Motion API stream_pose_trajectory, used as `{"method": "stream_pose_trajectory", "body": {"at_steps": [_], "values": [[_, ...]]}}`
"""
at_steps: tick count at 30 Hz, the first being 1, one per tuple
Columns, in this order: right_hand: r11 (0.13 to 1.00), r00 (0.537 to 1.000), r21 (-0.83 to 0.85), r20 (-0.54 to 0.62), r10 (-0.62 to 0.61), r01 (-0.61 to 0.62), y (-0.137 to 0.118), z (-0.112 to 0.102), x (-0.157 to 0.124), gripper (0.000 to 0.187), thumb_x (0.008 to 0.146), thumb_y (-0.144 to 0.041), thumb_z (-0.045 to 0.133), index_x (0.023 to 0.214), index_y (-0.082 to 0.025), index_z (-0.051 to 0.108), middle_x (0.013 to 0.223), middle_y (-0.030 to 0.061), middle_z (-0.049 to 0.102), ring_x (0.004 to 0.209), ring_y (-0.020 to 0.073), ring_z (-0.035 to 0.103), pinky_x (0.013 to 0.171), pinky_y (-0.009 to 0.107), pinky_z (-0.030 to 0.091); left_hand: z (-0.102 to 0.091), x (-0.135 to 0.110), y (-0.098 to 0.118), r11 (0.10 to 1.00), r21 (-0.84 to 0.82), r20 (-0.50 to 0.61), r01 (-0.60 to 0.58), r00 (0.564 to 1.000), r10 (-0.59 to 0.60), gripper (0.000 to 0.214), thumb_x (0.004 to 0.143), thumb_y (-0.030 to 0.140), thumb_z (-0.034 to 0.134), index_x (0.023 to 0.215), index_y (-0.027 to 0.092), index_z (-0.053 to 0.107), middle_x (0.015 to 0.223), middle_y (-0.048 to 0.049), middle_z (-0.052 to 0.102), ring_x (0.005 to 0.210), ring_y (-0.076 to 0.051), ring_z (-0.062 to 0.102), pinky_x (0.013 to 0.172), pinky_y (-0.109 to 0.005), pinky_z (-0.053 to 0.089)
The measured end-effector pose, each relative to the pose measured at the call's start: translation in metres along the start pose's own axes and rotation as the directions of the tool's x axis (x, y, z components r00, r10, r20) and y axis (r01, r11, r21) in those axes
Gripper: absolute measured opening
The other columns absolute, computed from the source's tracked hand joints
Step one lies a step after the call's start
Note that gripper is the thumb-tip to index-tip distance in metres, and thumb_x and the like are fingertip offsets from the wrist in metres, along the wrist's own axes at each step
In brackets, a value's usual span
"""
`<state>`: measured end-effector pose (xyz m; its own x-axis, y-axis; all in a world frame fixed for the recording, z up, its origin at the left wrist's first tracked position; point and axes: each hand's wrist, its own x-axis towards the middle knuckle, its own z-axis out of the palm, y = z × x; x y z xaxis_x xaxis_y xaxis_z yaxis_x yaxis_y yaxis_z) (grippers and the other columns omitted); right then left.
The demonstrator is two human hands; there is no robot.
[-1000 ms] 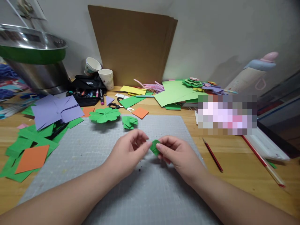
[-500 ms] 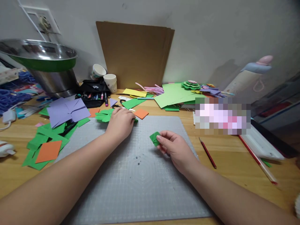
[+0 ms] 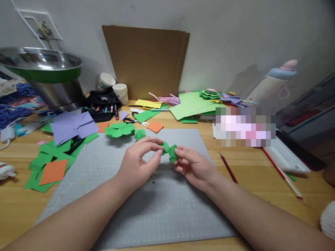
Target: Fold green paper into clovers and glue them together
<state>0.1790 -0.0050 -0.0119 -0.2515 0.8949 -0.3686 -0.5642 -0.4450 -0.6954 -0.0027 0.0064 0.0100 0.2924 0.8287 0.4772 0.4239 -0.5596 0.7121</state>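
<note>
Head view, right hand point(image 3: 195, 167) pinching folded green paper point(image 3: 172, 153), long axis near upright

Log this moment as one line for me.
left hand: holding green paper piece | right hand: holding folded green piece | below: grey mat | farther back: green paper flower

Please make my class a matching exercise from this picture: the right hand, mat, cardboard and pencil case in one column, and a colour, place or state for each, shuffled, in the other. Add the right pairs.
Column one:
1. Right hand
2. Mat
3. Cardboard
4. Pencil case

Column two:
A. Upright against the wall
B. Black, with pens in it
C. Grey, marked with a grid
D. Holding a green piece

Pairs: 1-D, 2-C, 3-A, 4-B
</note>
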Motion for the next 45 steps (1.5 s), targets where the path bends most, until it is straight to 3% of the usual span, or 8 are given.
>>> {"method": "stream_pose_trajectory", "body": {"at_steps": [3, 7, 9, 13, 20, 26, 36, 45], "values": [[0.997, 0.999, -0.079, 0.036, -0.022, 0.024, 0.0, 0.001, 0.0, 0.022, 0.066, -0.026, 0.081, 0.078, -0.016, 0.066, 0.066, -0.0031, 0.06, 0.055, 0.0069, 0.056, 0.046, 0.016, 0.037, 0.002, 0.002, -0.005, 0.985, -0.128, 0.0, 0.113, 0.993, -0.114, 0.008, 0.082, 0.021, 0.061, 0.079, 0.019, 0.069, 0.096, -0.0062, 0.068, 0.091, -0.018, 0.063, 0.083, -0.032, 0.051], [0.984, 0.997, -0.169, 0.058, -0.045, 0.054, -0.001, 0.002, -0.001, 0.023, 0.066, -0.03, 0.081, 0.076, -0.017, 0.064, 0.063, -0.0034, 0.06, 0.055, 0.008, 0.056, 0.047, 0.017, 0.037, 0.005, 0.005, -0.011, 0.904, -0.285, 0.086, 0.318, 0.948, -0.307, 0.037, 0.078, 0.023, 0.064, 0.115, 0.023, 0.063, 0.126, -0.0085, 0.057, 0.081, -0.014, 0.063, 0.074, -0.03, 0.052], [0.971, 0.996, -0.224, 0.064, -0.068, 0.08, -0.001, 0.002, -0.002, 0.023, 0.066, -0.032, 0.08, 0.075, -0.017, 0.065, 0.064, -0.0024, 0.061, 0.055, 0.0085, 0.055, 0.047, 0.018, 0.037, 0.005, 0.006, -0.013, 0.819, -0.339, 0.236, 0.463, 0.884, -0.403, 0.043, 0.077, 0.028, 0.066, 0.119, 0.021, 0.061, 0.117, -0.0092, 0.063, 0.075, -0.013, 0.062, 0.072, -0.03, 0.052], [0.942, 0.992, -0.316, 0.093, -0.085, 0.111, 0.0, 0.003, -0.002, 0.022, 0.07, -0.034, 0.077, 0.077, -0.016, 0.066, 0.064, -0.0012, 0.062, 0.052, 0.0077, 0.05, 0.048, 0.021, 0.036, 0.002, 0.008, -0.015, 0.619, -0.438, 0.488, 0.652, 0.751, -0.446, 0.024, 0.074, 0.034, 0.069, 0.09, 0.016, 0.069, 0.081, -0.0042, 0.068, 0.07, -0.014, 0.061, 0.068, -0.028, 0.049], [0.873, 0.968, -0.45, -0.07, -0.241, 0.185, -0.001, 0.001, 0.001, 0.023, 0.07, -0.035, 0.075, 0.07, -0.018, 0.06, 0.057, -0.0052, 0.053, 0.046, 0.0071, 0.042, 0.046, 0.023, 0.029, 0.004, 0.009, -0.019, 0.482, -0.536, 0.395, 0.693, 0.71, -0.583, 0.023, 0.066, 0.033, 0.077, 0.074, 0.016, 0.064, 0.075, 0.0009, 0.062, 0.068, -0.012, 0.058, 0.072, -0.029, 0.051], [0.813, 0.962, -0.55, -0.057, -0.266, 0.193, 0.004, 0.003, -0.002, 0.023, 0.072, -0.038, 0.072, 0.07, -0.018, 0.059, 0.049, -0.006, 0.05, 0.045, 0.0086, 0.042, 0.046, 0.024, 0.029, 0.009, 0.005, -0.018, 0.367, -0.623, 0.418, 0.691, 0.691, -0.591, 0.024, 0.065, 0.032, 0.079, 0.072, 0.015, 0.064, 0.075, -0.0004, 0.064, 0.072, -0.014, 0.061, 0.083, -0.036, 0.051], [0.839, 0.951, -0.518, -0.142, -0.274, 0.164, 0.003, 0.005, -0.002, 0.027, 0.067, -0.04, 0.075, 0.067, -0.019, 0.059, 0.051, -0.0042, 0.054, 0.045, 0.0092, 0.045, 0.045, 0.023, 0.031, 0.011, 0.003, -0.013, 0.35, -0.659, 0.336, 0.666, 0.677, -0.655, 0.024, 0.061, 0.03, 0.081, 0.07, 0.015, 0.064, 0.071, 0.0018, 0.062, 0.072, -0.013, 0.06, 0.081, -0.035, 0.052], [0.841, 0.967, -0.525, -0.12, -0.225, 0.131, 0.004, 0.007, -0.004, 0.028, 0.065, -0.041, 0.077, 0.068, -0.017, 0.064, 0.051, -0.0019, 0.058, 0.047, 0.0097, 0.048, 0.045, 0.023, 0.032, 0.013, 0.0, -0.014, 0.323, -0.623, 0.419, 0.712, 0.652, -0.632, 0.025, 0.063, 0.032, 0.081, 0.07, 0.015, 0.064, 0.073, -0.0009, 0.066, 0.072, -0.014, 0.063, 0.082, -0.035, 0.049]]}}
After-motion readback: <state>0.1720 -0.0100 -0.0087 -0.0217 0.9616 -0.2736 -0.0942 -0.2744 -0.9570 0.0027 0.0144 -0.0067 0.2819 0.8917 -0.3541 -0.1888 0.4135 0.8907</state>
